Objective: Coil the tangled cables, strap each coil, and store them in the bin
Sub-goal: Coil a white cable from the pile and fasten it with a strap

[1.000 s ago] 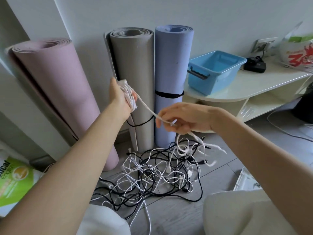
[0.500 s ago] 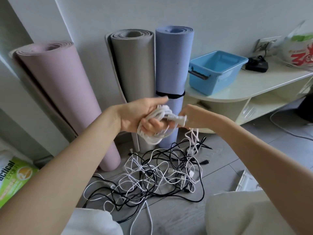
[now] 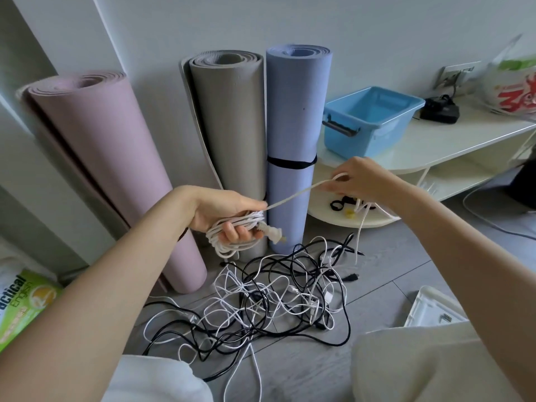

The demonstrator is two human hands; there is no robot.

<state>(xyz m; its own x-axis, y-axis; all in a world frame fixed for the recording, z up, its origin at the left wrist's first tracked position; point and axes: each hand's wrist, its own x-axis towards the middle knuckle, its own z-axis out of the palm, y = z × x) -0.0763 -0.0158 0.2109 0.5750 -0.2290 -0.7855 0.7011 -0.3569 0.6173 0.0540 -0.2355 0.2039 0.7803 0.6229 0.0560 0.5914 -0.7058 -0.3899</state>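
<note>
Step in hand, by my read: coiling the first white cable (image 3: 293, 198), still mid-wind. No coil strapped, and none showing in the blue bin (image 3: 371, 123).

Left hand (image 3: 229, 211) is gripping a bundle of white loops (image 3: 232, 242), fingers curled right round it; a plug end (image 3: 274, 233) is sticking out at the hand's 3 o'clock. Right hand (image 3: 356, 177) is pinching the free run of the same cable between thumb and fingertips, other fingers loosely bent. The cable is running taut between the hands, then dropping from the right hand toward the pile.

The tangled pile (image 3: 278, 297) is lying on the floor at 6 o'clock from the hands, black and white leads interlaced. The bin is sitting on the white shelf unit (image 3: 452, 146) at 1 o'clock from the right hand, well apart from the pile.

Next move probably calls for bringing the right hand back to lay another loop over the left, feeding slack out of the pile without dragging the snarl up. Something dark, maybe straps (image 3: 342, 203), is lying on the lower shelf; too small to tell.

Counts:
- hands: 2
- coils being formed: 1
- bins: 1
- rolled mats against the wall at 12 o'clock: 3, pink (image 3: 104, 169), grey (image 3: 232, 134), blue (image 3: 295, 117)
- cables in the pile: several, can't separate them
</note>
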